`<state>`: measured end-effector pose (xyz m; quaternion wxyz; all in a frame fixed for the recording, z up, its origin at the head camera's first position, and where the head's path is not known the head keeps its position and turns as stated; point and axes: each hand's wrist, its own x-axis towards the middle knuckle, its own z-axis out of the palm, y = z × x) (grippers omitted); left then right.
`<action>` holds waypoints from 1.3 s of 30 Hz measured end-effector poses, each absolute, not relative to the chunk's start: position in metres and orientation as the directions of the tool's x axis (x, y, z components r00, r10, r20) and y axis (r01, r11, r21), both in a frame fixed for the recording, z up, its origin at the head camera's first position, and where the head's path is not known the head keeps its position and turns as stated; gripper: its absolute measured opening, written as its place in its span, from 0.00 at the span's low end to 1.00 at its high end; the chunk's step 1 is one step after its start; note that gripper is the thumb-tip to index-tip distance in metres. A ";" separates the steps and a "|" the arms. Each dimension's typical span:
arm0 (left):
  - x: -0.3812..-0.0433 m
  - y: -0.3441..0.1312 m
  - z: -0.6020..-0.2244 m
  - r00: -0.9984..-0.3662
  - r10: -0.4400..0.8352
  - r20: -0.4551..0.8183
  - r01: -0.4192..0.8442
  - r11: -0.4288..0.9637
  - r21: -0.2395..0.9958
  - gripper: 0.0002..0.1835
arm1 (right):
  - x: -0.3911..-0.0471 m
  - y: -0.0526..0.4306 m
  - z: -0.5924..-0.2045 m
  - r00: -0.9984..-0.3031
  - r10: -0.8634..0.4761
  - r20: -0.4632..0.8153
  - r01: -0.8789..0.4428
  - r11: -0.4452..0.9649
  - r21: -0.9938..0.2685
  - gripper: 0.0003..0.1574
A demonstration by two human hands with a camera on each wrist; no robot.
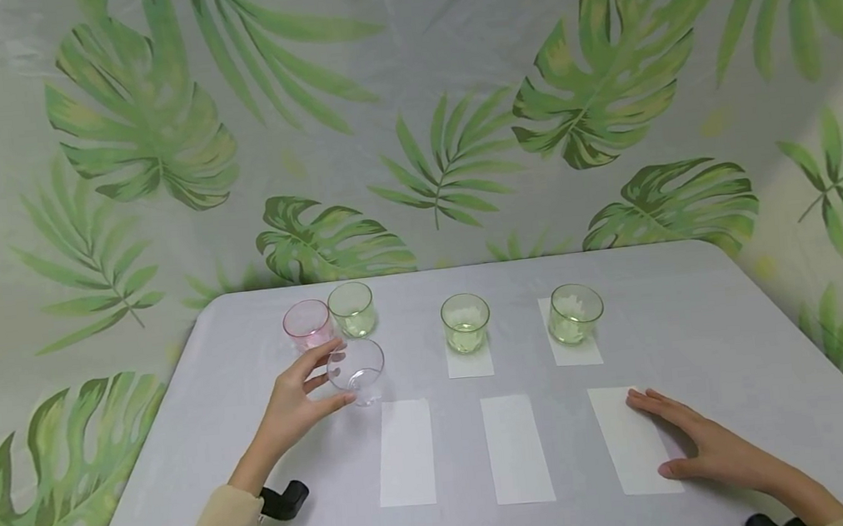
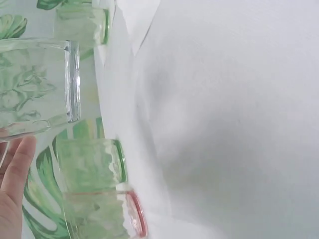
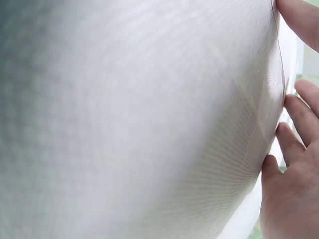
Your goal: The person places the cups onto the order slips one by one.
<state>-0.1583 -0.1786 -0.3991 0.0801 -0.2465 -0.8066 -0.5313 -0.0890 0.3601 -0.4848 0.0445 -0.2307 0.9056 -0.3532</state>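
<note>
My left hand (image 1: 298,401) grips a clear glass cup (image 1: 356,370) between thumb and fingers at the left of the table. In the left wrist view the clear cup (image 2: 37,84) appears sideways, lifted off the cloth. Just behind it stand a pink-tinted cup (image 1: 308,323) and a green-tinted cup (image 1: 352,309), side by side. My right hand (image 1: 708,443) rests with extended fingers over the right edge of a white paper rectangle (image 1: 625,437). In the right wrist view its fingertips touch the surface.
One green cup (image 1: 465,323) stands on a back paper (image 1: 470,365); another green cup (image 1: 575,314) stands on the back-right paper (image 1: 578,354). Two more front papers lie left (image 1: 405,452) and middle (image 1: 516,448). A leaf-patterned curtain (image 1: 447,127) hangs behind the white table.
</note>
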 end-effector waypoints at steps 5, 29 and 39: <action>-0.160 -0.160 -0.397 -0.842 0.365 0.398 0.506 0.272 0.819 0.36 | -0.090 0.360 -0.486 -0.895 -0.440 0.069 -0.370 0.648 -0.666 0.52; -0.175 -0.065 -0.417 -0.690 0.588 0.422 0.558 0.061 0.828 0.37 | -0.089 0.360 -0.482 -0.889 -0.450 0.087 -0.392 0.647 -0.654 0.52; -0.177 -0.019 -0.437 -0.627 0.668 0.400 0.568 0.041 0.822 0.38 | -0.088 0.360 -0.480 -0.905 -0.422 0.058 -0.349 0.656 -0.670 0.52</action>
